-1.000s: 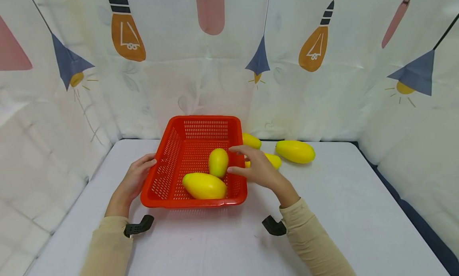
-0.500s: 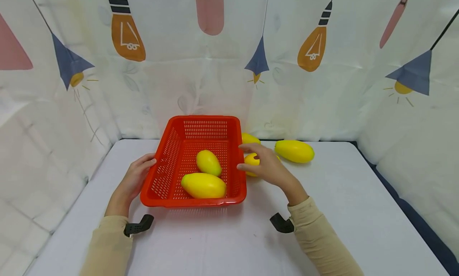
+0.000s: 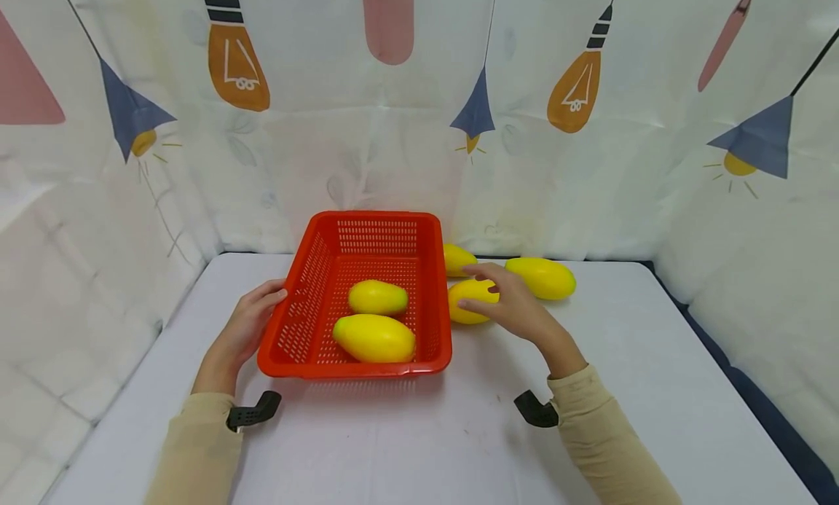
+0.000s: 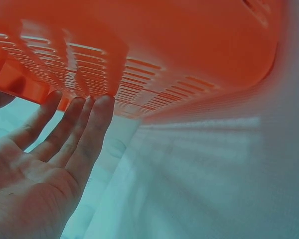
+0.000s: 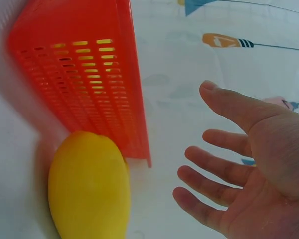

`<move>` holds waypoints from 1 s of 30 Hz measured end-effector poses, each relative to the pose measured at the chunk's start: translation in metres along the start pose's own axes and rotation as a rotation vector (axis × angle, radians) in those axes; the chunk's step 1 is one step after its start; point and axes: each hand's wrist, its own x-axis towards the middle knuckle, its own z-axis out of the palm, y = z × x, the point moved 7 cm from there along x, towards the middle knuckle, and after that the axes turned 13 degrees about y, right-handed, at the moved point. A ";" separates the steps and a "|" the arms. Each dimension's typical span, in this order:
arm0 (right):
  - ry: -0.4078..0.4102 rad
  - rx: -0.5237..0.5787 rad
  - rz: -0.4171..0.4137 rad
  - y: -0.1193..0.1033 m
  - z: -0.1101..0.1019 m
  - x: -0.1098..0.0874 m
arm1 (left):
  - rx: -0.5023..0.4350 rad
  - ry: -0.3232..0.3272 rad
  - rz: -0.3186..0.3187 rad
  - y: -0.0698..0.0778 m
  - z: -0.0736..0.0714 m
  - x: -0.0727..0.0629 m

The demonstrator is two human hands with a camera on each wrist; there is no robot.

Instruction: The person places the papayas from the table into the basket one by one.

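In the head view a red plastic basket with slotted walls holds two yellow mangoes, a front mango and a smaller mango behind it. My left hand touches the basket's left side. Its fairly straight fingers rest against the outer wall in the left wrist view. To the basket's right, my right hand hovers with fingers spread and nothing between them. Close to it, a mango lies beside the basket, partly covered by the hand. In the right wrist view that mango is apart from the palm.
Two more mangoes lie at the back of the white table: one mango beside the basket's far right corner, another mango further right. A printed white curtain encloses the table's back and sides.
The smaller mango in the basket has rolled left and now lies sideways behind the larger one. My right hand has drawn away rightward from the basket. My left hand stays put.
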 end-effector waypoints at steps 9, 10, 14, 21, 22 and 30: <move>0.015 -0.026 -0.029 0.006 -0.007 -0.001 | -0.001 0.011 -0.005 0.000 -0.001 0.000; 0.017 -0.025 -0.029 0.006 -0.007 0.000 | -0.002 0.013 -0.006 0.000 -0.001 0.000; 0.028 -0.026 -0.037 0.007 -0.009 0.002 | -0.005 0.021 -0.010 -0.001 -0.001 0.001; 0.025 -0.028 -0.022 0.012 -0.009 0.002 | -0.004 0.018 -0.001 -0.001 0.000 0.002; 0.024 -0.030 -0.018 0.012 -0.009 0.002 | -0.007 0.014 -0.001 -0.001 0.000 0.002; 0.028 -0.027 -0.012 0.015 -0.008 0.002 | -0.006 0.008 -0.003 -0.001 0.000 0.001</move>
